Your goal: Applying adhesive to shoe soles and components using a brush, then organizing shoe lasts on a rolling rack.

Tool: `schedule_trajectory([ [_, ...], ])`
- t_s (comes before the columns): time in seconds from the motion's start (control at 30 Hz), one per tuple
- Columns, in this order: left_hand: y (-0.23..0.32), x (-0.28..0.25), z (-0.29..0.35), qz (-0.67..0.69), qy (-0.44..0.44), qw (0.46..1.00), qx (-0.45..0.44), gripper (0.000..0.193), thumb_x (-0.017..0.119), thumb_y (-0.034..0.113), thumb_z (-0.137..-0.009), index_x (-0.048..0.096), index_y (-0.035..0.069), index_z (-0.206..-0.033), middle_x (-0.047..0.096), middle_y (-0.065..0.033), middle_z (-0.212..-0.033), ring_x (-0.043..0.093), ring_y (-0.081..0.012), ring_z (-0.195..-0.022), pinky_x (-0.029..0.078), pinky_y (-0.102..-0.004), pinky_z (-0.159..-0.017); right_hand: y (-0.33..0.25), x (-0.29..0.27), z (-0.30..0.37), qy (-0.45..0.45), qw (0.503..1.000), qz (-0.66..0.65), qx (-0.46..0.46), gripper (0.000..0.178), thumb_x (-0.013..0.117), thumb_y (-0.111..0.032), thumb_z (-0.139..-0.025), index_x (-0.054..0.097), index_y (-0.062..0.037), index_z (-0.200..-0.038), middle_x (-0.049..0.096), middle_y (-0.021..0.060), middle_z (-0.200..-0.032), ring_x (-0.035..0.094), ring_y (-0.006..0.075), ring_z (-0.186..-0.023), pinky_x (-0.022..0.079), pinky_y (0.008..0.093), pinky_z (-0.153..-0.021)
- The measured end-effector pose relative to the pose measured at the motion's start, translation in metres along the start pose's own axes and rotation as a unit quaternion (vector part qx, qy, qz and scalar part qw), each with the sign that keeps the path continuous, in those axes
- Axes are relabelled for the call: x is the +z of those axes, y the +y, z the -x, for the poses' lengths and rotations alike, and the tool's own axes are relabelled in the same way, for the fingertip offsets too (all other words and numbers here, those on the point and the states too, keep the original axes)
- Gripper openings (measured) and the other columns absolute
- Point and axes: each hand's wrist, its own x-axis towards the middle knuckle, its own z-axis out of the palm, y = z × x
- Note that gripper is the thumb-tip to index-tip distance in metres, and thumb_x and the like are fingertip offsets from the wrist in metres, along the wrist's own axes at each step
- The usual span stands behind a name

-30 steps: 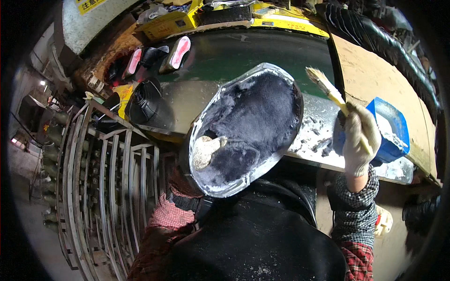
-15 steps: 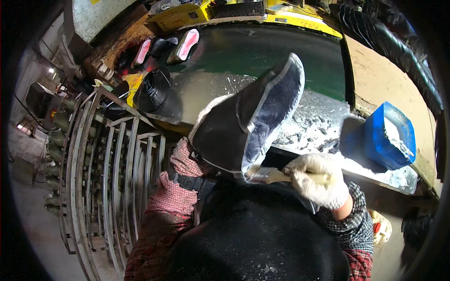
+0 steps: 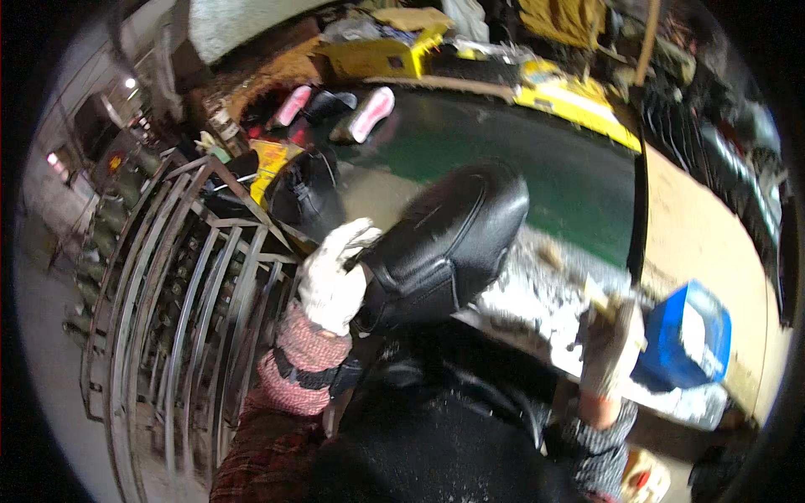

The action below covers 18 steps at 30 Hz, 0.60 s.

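Note:
A black leather boot [image 3: 457, 239] stands tilted over my lap, its rounded toe up and to the right, its upper facing me. Its sole is hidden. My left hand [image 3: 331, 281], in a white knit glove, is at the boot's left side with its fingers apart; whether the palm bears on the boot cannot be made out. My right hand [image 3: 612, 339], gloved too and blurred, is closed round a brush [image 3: 595, 295] over the white-smeared bench edge, left of a blue tub [image 3: 683, 335] with white paste in it.
A dark green belt [image 3: 545, 180] runs across the bench behind the boot. Two upturned shoes with pink-and-white soles [image 3: 371, 116] and another black boot [image 3: 306, 193] lie at the far left. A metal rack [image 3: 180, 335] stands left; yellow boxes [image 3: 377, 57] line the back.
The boot has turned from showing its dark sole to showing its upper. My left hand has come into sight beside it. My right hand has carried the brush away from the boot toward the tub.

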Motion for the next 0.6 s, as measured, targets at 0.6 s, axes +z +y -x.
schedule_trajectory([
  [0.6, -0.073, 0.020, -0.086, 0.481, -0.096, 0.808, -0.326, 0.023, 0.053, 0.019, -0.096, 0.061, 0.003, -0.110, 0.067, -0.0129, -0.089, 0.066, -0.0160, -0.070, 0.057, -0.0291, -0.060, 0.033, -0.016, 0.001, 0.006, 0.976, 0.209, -0.059, 0.041, 0.057, -0.043, -0.094, 0.054, -0.0022, -0.094, 0.053, 0.0046, -0.064, 0.049, 0.0108, -0.051, 0.037, 0.0222, -0.045],
])
